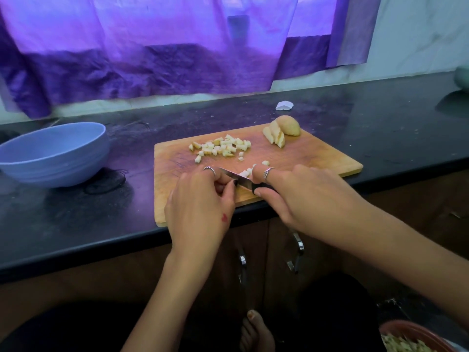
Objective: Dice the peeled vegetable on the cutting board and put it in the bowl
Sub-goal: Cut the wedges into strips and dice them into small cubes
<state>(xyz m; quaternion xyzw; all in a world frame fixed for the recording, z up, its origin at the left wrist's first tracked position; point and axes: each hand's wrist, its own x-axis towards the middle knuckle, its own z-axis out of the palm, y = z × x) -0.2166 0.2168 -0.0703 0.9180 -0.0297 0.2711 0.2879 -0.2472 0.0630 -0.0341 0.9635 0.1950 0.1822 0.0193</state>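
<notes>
Left hand (pixel 200 199) palm down, fingers curled under, ringed, right hand (pixel 302 194) fist-gripped, forefinger extended, forearms converging from below

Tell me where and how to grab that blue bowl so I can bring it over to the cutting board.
Grip the blue bowl by its rim on the right, the side facing the cutting board. It tilts, its opening towards the viewer, so that edge is exposed and nothing crowds it. Thumb inside, fingers outside, should hold it.

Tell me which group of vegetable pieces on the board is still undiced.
The far right group at the cutting board's back edge: a rounded chunk with thick slices leaning against it. The pile to its left and the bits by the knife are small cubes.
</notes>
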